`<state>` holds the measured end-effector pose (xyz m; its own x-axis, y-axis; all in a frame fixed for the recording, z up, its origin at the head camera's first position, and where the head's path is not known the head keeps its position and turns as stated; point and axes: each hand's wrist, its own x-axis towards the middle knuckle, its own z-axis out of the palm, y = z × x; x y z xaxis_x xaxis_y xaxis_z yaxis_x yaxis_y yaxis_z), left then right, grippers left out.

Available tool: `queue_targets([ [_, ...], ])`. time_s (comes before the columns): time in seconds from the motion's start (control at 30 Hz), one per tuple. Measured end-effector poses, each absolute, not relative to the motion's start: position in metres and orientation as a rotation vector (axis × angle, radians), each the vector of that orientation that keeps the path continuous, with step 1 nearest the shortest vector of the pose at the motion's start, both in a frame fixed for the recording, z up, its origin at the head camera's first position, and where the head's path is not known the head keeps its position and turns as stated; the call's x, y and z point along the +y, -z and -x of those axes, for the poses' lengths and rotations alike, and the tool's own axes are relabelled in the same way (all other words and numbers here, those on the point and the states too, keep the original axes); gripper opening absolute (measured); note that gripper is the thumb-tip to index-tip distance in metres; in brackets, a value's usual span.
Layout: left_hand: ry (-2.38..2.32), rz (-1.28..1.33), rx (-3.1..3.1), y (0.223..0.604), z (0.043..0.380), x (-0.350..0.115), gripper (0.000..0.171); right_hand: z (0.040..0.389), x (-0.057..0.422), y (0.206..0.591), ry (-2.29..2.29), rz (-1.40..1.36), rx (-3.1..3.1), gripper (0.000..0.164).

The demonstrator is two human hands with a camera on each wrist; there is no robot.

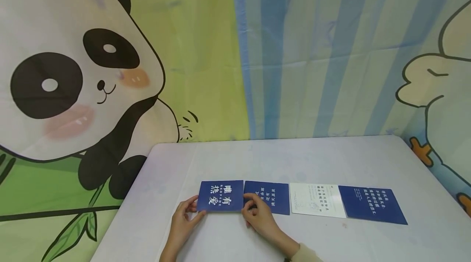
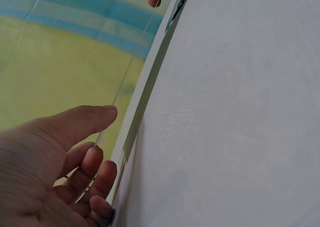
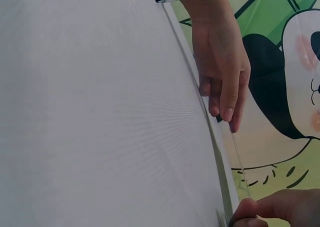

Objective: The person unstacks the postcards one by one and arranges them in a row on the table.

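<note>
A long folded leaflet [image 1: 317, 201] lies spread on the white table [image 1: 294, 160], with blue and white panels side by side. Its leftmost blue panel [image 1: 220, 195], printed with large white characters, is lifted slightly and overlaps the neighbouring blue panel [image 1: 272, 198]. My left hand [image 1: 194, 209] pinches that panel's lower left corner. My right hand [image 1: 253, 209] pinches its lower right edge. The left wrist view shows the panel's edge [image 2: 131, 67] edge-on, running up from my left hand [image 2: 97, 149]. In the right wrist view my right hand [image 3: 260, 211] holds the thin edge [image 3: 238, 154].
A cartoon backdrop with a panda [image 1: 73, 78] and blue stripes [image 1: 331, 49] hangs behind the table. The table's left edge [image 1: 125, 204] is close to my left hand. A far-right blue panel [image 1: 371, 204] ends the leaflet near the table's right side.
</note>
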<state>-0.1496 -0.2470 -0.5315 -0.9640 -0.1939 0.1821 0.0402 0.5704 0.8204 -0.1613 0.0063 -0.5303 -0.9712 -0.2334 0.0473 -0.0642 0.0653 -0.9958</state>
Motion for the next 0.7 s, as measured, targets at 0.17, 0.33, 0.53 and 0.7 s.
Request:
queue_targets([
  [0.17, 1.299, -0.172, -2.566, 0.5307, 0.1499, -0.2461, 0.052, 0.1636, 0.0035, 0.5301, 2.031, 0.312, 2.209, 0.047],
  [0.33, 1.269, -0.197, -2.583, 0.5318, 0.1510, -0.2436, 0.049, 0.1644, 0.0024, 0.5312, 2.007, 0.322, 2.236, 0.046],
  [0.53, 1.242, -0.211, -2.622, 0.5319, 0.1512, -0.2430, 0.046, 0.1663, 0.0023, 0.5309, 1.960, 0.326, 2.241, 0.047],
  [0.7, 1.221, -0.210, -2.664, 0.5299, 0.1493, -0.2430, 0.044, 0.1660, 0.0016, 0.5289, 1.929, 0.353, 2.247, 0.051],
])
